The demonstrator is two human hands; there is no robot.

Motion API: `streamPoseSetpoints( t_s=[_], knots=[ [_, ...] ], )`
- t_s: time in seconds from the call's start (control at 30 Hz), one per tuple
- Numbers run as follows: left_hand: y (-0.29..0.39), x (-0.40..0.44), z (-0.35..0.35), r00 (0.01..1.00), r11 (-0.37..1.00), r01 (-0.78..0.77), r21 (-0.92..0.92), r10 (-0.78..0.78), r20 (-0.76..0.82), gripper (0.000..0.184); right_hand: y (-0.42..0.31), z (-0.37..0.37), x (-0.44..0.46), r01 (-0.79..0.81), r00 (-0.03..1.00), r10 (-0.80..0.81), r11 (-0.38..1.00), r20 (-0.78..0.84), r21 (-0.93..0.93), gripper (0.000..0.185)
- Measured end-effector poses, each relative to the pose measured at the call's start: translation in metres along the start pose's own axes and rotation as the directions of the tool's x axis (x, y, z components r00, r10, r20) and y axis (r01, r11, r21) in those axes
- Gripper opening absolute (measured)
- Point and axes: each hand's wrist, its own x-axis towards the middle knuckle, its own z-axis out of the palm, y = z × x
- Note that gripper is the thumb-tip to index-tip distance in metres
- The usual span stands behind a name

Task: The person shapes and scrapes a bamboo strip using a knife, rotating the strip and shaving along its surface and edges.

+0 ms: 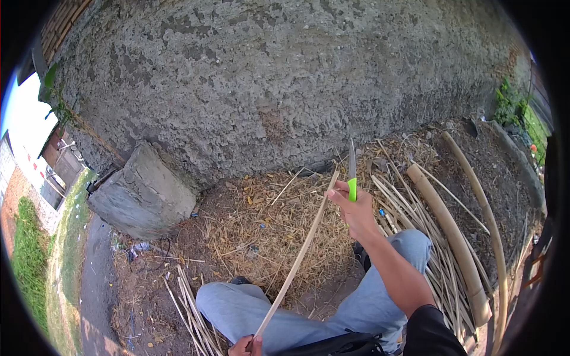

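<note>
A long pale bamboo strip [295, 261] runs slantwise up in front of my legs. Its lower end is gripped by my left hand [246, 346], which shows only in part at the bottom edge. My right hand [356, 209] is closed on a knife [352, 172] with a bright green handle, its blade pointing up. The thumb and fingertips of that hand are also at the strip's upper end; whether they pinch it or only touch it, I cannot tell.
Split bamboo strips [430, 261] lie in a heap right of my knee, beside a thick bamboo pole [451, 243] and a thinner curved pole [484, 207]. More strips [193, 314] lie at left. A concrete block [145, 193] stands against the rough wall [285, 77]. Shavings [267, 228] cover the ground.
</note>
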Motion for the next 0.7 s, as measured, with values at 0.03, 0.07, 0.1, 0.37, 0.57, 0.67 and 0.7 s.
streamPoseSetpoints(
  t_s=[0.03, 0.07, 0.1, 0.37, 0.57, 0.67, 0.7],
  knots=[
    [0.000, 0.001, 0.002, 0.998, 0.999, -0.045, 0.013, 0.046, -0.039, 0.022, 0.000, 0.002, 0.000, 0.008, 1.000, -0.008, 1.000, -0.014, -0.007, 0.051],
    [0.002, 0.003, 0.003, 0.998, 0.999, -0.045, 0.013, 0.046, -0.039, 0.022, 0.000, 0.003, 0.000, 0.017, 1.000, -0.017, 1.000, -0.026, -0.013, 0.048],
    [0.005, 0.005, 0.003, 0.996, 0.997, -0.078, 0.022, 0.079, -0.050, 0.023, -0.001, 0.002, 0.000, 0.016, 1.000, -0.017, 1.000, -0.026, -0.013, 0.048],
    [-0.010, 0.000, 0.004, 0.999, 0.999, 0.030, -0.022, -0.031, -0.020, 0.031, 0.003, -0.001, 0.001, 0.284, 0.958, -0.273, 0.888, 0.083, -0.361, 0.043],
    [-0.018, 0.000, 0.004, 0.996, 0.996, 0.085, 0.007, -0.085, 0.025, 0.036, 0.001, 0.014, -0.041, 0.653, 0.744, -0.439, 0.320, 0.504, -0.686, 0.027],
    [-0.014, 0.002, 0.001, 0.991, 0.991, 0.128, 0.049, -0.130, 0.042, 0.037, 0.010, 0.026, -0.065, 0.771, 0.620, -0.458, 0.205, 0.637, -0.603, 0.030],
    [-0.013, 0.002, 0.000, 0.996, 0.993, 0.079, 0.093, -0.083, 0.042, 0.037, 0.016, 0.028, -0.070, 0.774, 0.618, -0.457, 0.208, 0.640, -0.598, 0.030]
  ],
)
